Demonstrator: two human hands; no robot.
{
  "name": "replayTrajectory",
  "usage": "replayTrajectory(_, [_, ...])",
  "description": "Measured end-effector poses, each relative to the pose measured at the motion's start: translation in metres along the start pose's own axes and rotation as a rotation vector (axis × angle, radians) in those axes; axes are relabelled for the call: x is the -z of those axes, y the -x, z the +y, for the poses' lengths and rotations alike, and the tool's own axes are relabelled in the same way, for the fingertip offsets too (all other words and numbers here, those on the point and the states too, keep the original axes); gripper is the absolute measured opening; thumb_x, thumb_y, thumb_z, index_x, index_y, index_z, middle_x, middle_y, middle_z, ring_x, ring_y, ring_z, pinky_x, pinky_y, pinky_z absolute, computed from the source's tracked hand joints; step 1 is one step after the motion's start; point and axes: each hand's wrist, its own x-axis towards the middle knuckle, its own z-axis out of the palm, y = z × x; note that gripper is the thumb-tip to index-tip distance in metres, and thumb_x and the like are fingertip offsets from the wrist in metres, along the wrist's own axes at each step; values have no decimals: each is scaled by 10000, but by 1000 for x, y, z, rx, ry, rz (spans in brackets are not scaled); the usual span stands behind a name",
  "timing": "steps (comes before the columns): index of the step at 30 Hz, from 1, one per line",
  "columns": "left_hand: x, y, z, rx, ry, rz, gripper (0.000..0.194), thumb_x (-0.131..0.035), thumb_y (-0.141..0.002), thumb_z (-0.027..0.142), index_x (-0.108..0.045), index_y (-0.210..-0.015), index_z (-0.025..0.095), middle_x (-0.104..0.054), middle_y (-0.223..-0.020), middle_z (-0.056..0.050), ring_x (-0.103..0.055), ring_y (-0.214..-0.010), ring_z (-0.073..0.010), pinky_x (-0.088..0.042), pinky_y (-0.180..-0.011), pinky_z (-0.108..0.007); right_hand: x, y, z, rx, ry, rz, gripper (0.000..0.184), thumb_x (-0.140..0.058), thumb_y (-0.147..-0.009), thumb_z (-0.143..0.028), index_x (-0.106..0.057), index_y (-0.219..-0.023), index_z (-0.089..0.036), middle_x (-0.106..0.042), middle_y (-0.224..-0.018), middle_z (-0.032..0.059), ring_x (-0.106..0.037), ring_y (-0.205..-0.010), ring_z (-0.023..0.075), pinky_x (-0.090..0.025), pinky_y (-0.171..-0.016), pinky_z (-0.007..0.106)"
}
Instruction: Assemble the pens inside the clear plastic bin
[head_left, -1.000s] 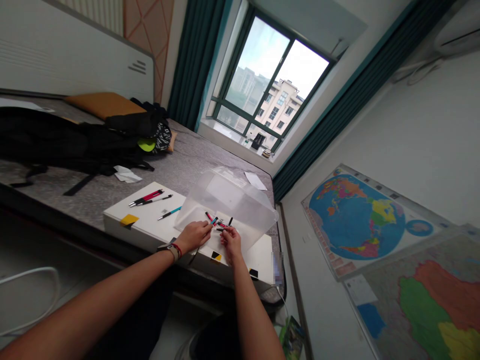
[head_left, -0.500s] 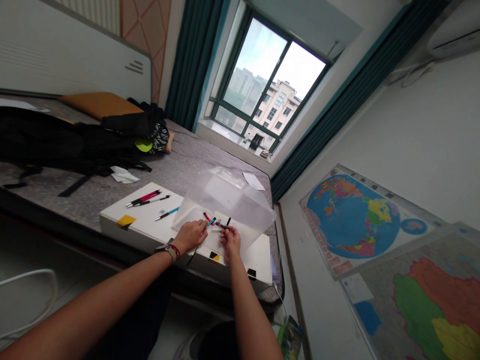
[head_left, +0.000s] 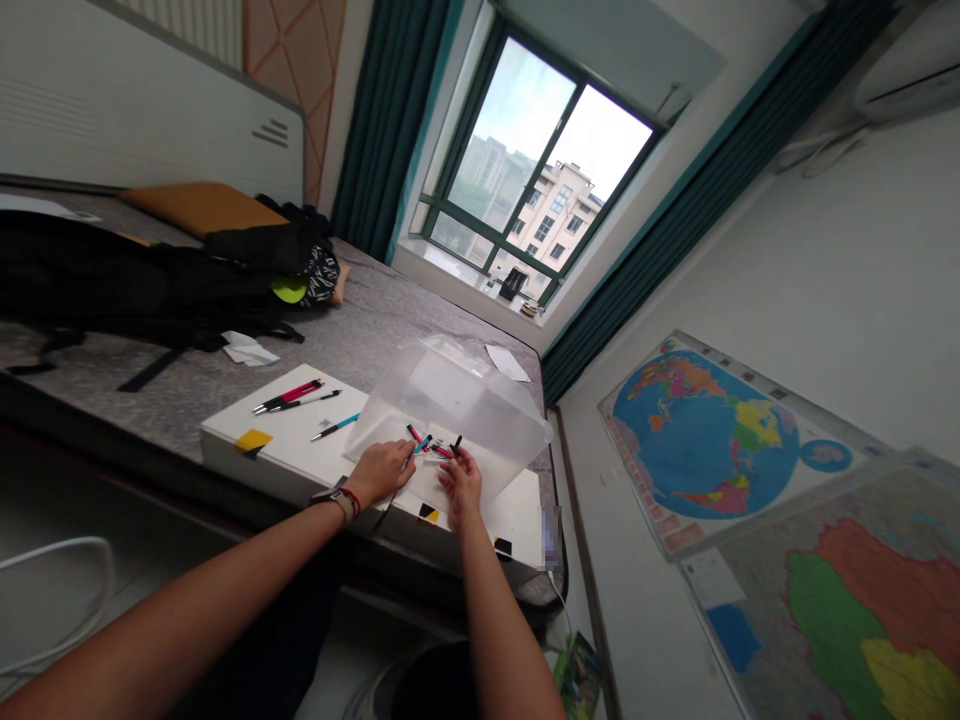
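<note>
My left hand (head_left: 381, 470) is closed on a blue pen (head_left: 423, 444), whose upper end sticks out past the fingertips. My right hand (head_left: 461, 482) has its fingers pinched around a black pen (head_left: 457, 443) that points up and away. Several red, black and white pens or pen parts (head_left: 439, 452) lie between the two hands, partly hidden by the fingers. Both hands are at the near side of a clear plastic box (head_left: 457, 390), which sits on white boxes. To the left on the white box (head_left: 289, 452) lie a blue pen (head_left: 335, 428), a black pen (head_left: 307, 400) and red pens (head_left: 289, 395).
The white boxes stand at the edge of a grey mattress (head_left: 382, 310). Behind are a black bag (head_left: 150, 280), a crumpled tissue (head_left: 250, 349) and a sheet of paper (head_left: 507, 363). A wall with maps (head_left: 705, 440) rises on the right.
My right fingers have shifted slightly up to the black pen; the dark piece that stuck out to their left shows less. My left hand with the blue pen has barely moved.
</note>
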Motion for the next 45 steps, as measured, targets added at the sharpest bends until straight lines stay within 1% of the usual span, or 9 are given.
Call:
replayTrajectory(10, [0, 0, 1, 12, 31, 10, 213, -382, -904, 289, -563, -946, 184, -633, -847, -80, -600, -783, -194, -416, -695, -304, -1, 0, 0, -1, 20, 6, 552, -727, -640, -275, -596, -1172, -210, -656, -1100, 73, -656, -779, 152, -536, -558, 223])
replayTrajectory(18, [0, 0, 0, -8, 24, 9, 218, -373, -911, 291, -559, -947, 184, -633, -846, -80, -599, -777, -201, -415, -693, -313, -2, 2, -3, 13, 30, -57, 668, -722, -632, -219, -549, -1276, -247, -566, -1323, 96, -654, -919, 179, -553, -639, 253])
replayTrajectory(22, [1, 0, 1, 1, 38, 3, 220, -381, -906, 288, -567, -957, 181, -635, -858, -84, -597, -780, -197, -418, -695, -308, -2, 4, -4, 19, 53, -61, 609, -728, -628, -236, -599, -1223, -242, -547, -1351, 91, -649, -962, 200, -559, -650, 269])
replayTrajectory(25, [1, 0, 0, 4, 38, 1, 225, -376, -912, 291, -566, -959, 181, -633, -860, -82, -599, -788, -194, -417, -702, -303, -2, 4, -4, 11, 68, -80, 492, -721, -637, -246, -660, -1123, -201, -615, -1261, 91, -655, -906, 186, -552, -639, 257])
replayTrajectory(28, [0, 0, 0, -1, 36, 0, 232, -362, -925, 296, -562, -962, 183, -630, -863, -81, -602, -797, -194, -417, -710, -299, -2, 5, -5, -6, 83, -93, 382, -718, -656, -261, -690, -1026, -172, -707, -1032, 84, -644, -728, 138, -523, -582, 228])
replayTrajectory(30, [-2, 0, -1, -8, 35, -4, 238, -355, -932, 297, -560, -977, 185, -628, -866, -80, -602, -803, -194, -418, -713, -297, -2, 6, -5, -10, 99, -97, 317, -720, -677, -289, -698, -965, -159, -716, -856, 61, -605, -622, 110, -495, -543, 209])
replayTrajectory(32, [-3, 0, -2, -25, 36, -12, 247, -351, -938, 303, -562, -992, 185, -627, -867, -78, -601, -804, -192, -419, -711, -295, -1, 6, -5, -5, 125, -107, 296, -720, -703, -338, -700, -931, -151, -694, -765, 42, -571, -575, 95, -473, -521, 199])
replayTrajectory(37, [-3, 0, -3, -114, 76, -18, 268, -344, -955, 322, -576, -1015, 203, -619, -865, -67, -594, -798, -185, -424, -720, -295, -1, 7, -7, 0, 264, -179, 371, -752, -684, -407, -709, -942, -144, -686, -763, 40, -554, -582, 95, -461, -541, 208])
replayTrajectory(45, [-3, 1, -4, -239, 125, -53, 282, -335, -963, 346, -586, -1009, 226, -623, -893, -57, -600, -806, -169, -432, -720, -277, -1, 6, -5, 5, 288, -203, 294, -752, -675, -389, -684, -820, -142, -673, -702, 18, -522, -535, 82, -444, -536, 206])
